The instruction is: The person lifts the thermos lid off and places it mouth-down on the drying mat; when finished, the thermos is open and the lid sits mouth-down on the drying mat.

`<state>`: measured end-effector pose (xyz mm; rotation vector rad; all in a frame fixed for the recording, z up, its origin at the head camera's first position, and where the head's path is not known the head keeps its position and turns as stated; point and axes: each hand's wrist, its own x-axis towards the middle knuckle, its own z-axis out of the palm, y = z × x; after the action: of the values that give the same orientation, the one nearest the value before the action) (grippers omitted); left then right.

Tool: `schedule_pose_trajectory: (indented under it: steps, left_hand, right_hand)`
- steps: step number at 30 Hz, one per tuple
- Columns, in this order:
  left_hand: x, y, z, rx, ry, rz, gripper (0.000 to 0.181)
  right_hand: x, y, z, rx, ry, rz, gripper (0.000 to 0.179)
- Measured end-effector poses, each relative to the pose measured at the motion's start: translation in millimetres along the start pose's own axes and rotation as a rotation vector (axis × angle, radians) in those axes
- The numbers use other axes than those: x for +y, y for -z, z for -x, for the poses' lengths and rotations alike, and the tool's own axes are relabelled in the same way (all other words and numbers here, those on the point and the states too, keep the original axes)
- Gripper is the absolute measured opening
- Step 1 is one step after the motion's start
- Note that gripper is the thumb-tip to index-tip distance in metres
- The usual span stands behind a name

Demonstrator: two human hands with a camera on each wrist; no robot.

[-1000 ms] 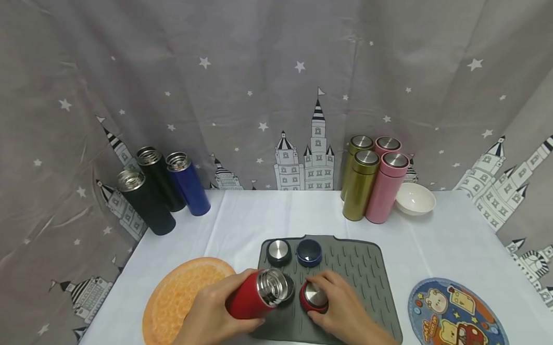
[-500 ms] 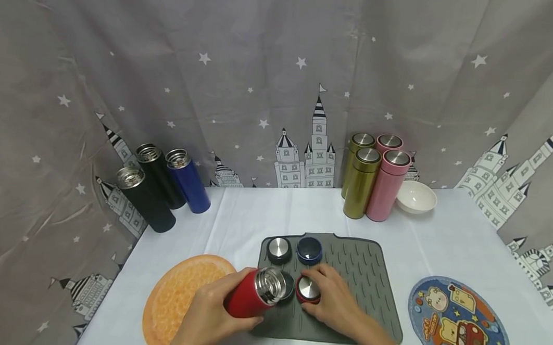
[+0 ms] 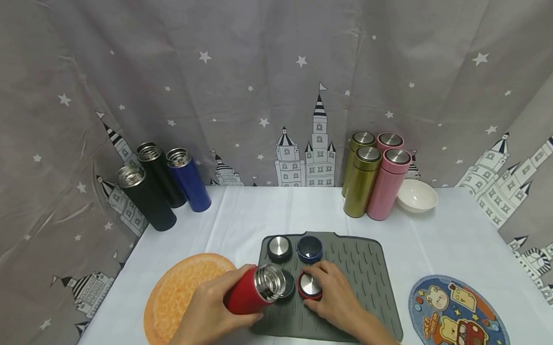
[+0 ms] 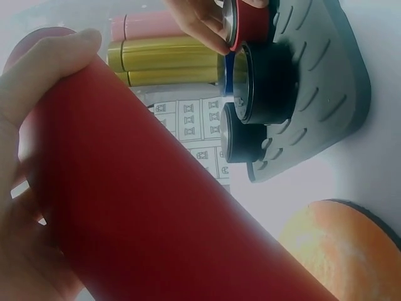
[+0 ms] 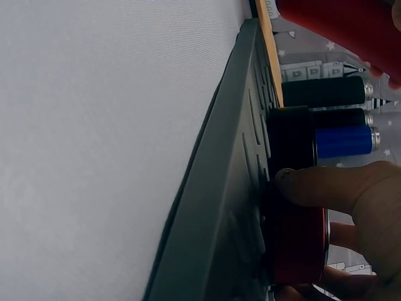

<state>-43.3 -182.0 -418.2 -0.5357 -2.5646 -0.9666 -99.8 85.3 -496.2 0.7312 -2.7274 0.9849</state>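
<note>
In the head view my left hand (image 3: 215,305) grips a red thermos (image 3: 246,294), tilted, its bare steel mouth pointing up and right. The left wrist view shows its long red body (image 4: 156,207) crossing the frame. My right hand (image 3: 333,292) pinches a red lid (image 3: 310,286) with a steel top; in the right wrist view thumb and fingers lie round the lid (image 5: 299,244), which stands on the grey mat (image 3: 360,281). Close left of it sits a black lid (image 3: 288,285), partly behind the thermos. Behind are another black lid (image 3: 279,248) and a blue lid (image 3: 310,249).
Two black thermoses (image 3: 145,202) and a blue thermos (image 3: 189,181), all lidless, stand at the back left. Lidded gold thermoses (image 3: 361,190), pink thermoses (image 3: 387,191) and a white bowl (image 3: 417,196) stand back right. An orange round mat (image 3: 176,292) and a blue cartoon mat (image 3: 458,322) flank the grey mat.
The red lid in my right hand has shifted left and slightly back, closer to the black lid. My left hand holds the red thermos in nearly the same place.
</note>
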Motion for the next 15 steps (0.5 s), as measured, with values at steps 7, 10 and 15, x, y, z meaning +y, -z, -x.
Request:
schedule_pose_trajectory:
  steps: [7,10,15]
  left_hand:
    - [0.6,0.0,-0.9,0.009,-0.013,-0.001,0.082]
    - [0.8,1.2,-1.5,0.026,-0.018,0.004,0.082]
    - [0.2,4.9,-3.3,0.050,-0.001,-0.008,0.078]
  right_hand:
    - [1,3,2.0,-0.012,-0.025,-0.018,0.074]
    - [4,10,5.3,-0.008,-0.065,-0.045,0.078]
    - [10,26,15.7,0.006,-0.129,-0.067,0.076]
